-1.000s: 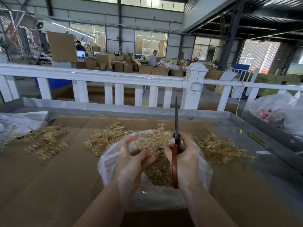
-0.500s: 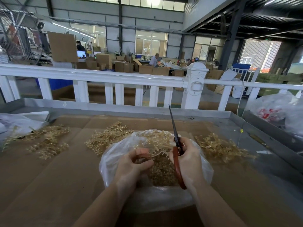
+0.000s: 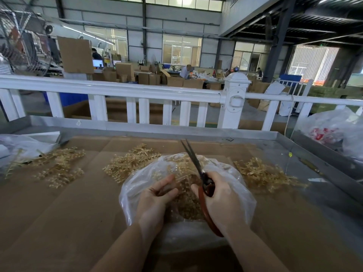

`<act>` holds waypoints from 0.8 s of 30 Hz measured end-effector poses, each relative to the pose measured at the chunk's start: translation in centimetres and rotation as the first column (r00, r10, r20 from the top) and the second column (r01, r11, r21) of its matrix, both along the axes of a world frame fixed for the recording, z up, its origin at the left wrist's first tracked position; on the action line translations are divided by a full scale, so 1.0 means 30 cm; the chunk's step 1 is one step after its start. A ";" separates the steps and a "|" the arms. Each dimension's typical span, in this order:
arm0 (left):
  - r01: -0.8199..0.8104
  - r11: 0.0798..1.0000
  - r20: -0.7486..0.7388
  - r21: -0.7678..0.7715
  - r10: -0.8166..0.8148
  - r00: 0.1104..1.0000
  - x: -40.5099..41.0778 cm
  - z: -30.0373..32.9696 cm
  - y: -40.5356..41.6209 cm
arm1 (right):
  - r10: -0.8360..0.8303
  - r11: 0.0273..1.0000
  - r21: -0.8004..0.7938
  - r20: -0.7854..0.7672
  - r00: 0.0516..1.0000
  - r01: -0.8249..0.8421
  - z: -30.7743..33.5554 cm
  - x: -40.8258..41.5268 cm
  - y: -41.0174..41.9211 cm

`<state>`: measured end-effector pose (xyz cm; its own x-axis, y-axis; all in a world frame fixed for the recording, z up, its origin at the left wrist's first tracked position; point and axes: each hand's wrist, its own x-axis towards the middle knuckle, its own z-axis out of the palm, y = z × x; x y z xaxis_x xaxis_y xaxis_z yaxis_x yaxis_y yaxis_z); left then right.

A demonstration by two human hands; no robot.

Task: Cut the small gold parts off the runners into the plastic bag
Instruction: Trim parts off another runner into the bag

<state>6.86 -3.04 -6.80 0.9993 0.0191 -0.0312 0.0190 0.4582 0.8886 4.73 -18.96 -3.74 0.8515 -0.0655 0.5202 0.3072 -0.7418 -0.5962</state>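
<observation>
2 bare hands work over a clear plastic bag [image 3: 241,195] lying open on a cardboard-covered table [image 3: 59,213]. The left hand [image 3: 153,201] pinches a gold runner [image 3: 182,173] between thumb and fingers, holding it above the bag's mouth. The right hand [image 3: 220,199] is clenched around the red-brown handles of a pair of scissors [image 3: 198,173]; the dark blades point up and away from the person, tilted left, with their tips slightly parted. A mound of small gold parts [image 3: 188,207] sits inside the bag, below and between the hands.

3 loose piles of gold runners lie on the cardboard: 1 at far left [image 3: 59,169], 1 just behind the bag at left [image 3: 129,163], and 1 to the right of the bag [image 3: 263,173]. A crumpled plastic sheet [image 3: 23,146] rests at the table's left edge. A white railing [image 3: 137,93] runs behind the table, with stacked cardboard boxes [image 3: 125,73] in the hall beyond.
</observation>
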 end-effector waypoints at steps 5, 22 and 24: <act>-0.052 0.997 -0.004 -0.051 0.052 0.999 0.006 0.000 -0.004 | -0.030 0.976 -0.219 -0.023 0.999 0.024 -0.042 -0.026 0.002; -0.132 0.978 -0.008 -0.160 0.133 0.991 -0.005 0.007 -0.008 | -0.042 0.948 -0.317 -0.016 0.999 0.035 -0.091 -0.037 0.016; -0.135 0.982 0.000 -0.133 0.136 0.991 -0.007 0.004 -0.009 | -0.042 0.951 -0.308 -0.009 0.999 0.037 -0.091 -0.038 0.017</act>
